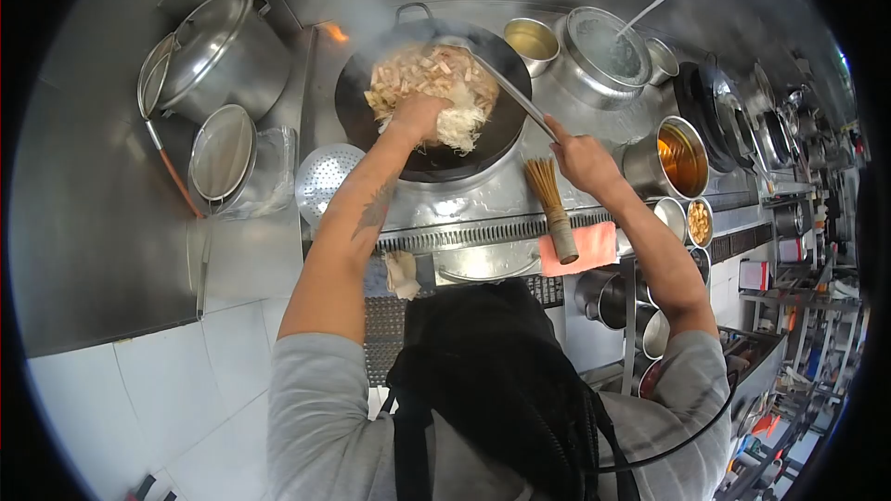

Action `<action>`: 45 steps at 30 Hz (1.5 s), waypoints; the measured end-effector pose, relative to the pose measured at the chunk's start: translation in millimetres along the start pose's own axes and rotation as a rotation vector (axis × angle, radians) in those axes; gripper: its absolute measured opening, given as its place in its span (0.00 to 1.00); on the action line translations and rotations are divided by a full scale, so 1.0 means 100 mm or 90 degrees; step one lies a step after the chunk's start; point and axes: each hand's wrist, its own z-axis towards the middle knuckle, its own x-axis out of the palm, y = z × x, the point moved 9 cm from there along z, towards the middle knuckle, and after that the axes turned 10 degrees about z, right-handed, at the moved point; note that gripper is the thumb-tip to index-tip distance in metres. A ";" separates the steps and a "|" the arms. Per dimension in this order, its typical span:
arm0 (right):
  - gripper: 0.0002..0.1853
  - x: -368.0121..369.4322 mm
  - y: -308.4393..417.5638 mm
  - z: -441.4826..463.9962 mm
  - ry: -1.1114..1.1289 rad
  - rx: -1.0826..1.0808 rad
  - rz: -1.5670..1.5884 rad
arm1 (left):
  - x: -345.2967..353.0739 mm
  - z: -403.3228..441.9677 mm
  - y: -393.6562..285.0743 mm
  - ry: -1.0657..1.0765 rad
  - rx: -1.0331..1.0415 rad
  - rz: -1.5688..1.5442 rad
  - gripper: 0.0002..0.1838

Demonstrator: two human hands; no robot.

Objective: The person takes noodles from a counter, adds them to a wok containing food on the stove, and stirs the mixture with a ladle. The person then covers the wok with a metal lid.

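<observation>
A large dark wok [506, 134] sits on the stove, steaming, with chopped pale and brownish food [432, 70] in it. My left hand [419, 118] reaches over the wok's near side, fingers curled against a clump of white noodle-like strands [459, 125]; the fingertips are partly hidden. Wrapped round the long metal handle of a wok ladle [510, 88] is my right hand [585, 162]. The ladle's head rests in the food at the wok's far side, partly covered. Just below my right hand lies a bamboo wok brush [548, 190].
A perforated skimmer [327, 176] lies left of the wok, near a lidded stockpot [232, 56] and a sieve [223, 153]. Flame [334, 32] shows at back left. To the right stand a water pot [608, 51], an oil pot [682, 158] and a pink cloth [589, 246].
</observation>
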 end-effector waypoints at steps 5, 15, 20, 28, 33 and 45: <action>0.29 0.23 0.02 -0.14 0.040 0.020 -0.045 | 0.04 0.05 0.00 0.038 -0.009 0.005 0.42; 0.29 0.00 0.33 -0.37 -0.054 -0.018 0.069 | 0.05 0.00 -0.05 0.036 -0.024 0.040 0.46; 0.29 -0.05 0.20 -0.47 -0.018 0.029 0.033 | 0.07 0.00 -0.04 -0.001 -0.018 0.040 0.46; 0.27 -0.25 -0.11 -0.82 -0.124 0.154 0.319 | 0.04 -0.05 -0.01 0.036 -0.038 0.009 0.47; 0.20 0.32 -0.56 -1.51 -0.257 0.266 0.308 | 0.00 0.00 -0.06 0.041 -0.013 0.003 0.48; 0.12 1.43 -1.32 -3.04 -0.211 0.437 0.150 | -0.09 0.14 -0.01 0.082 0.028 0.017 0.46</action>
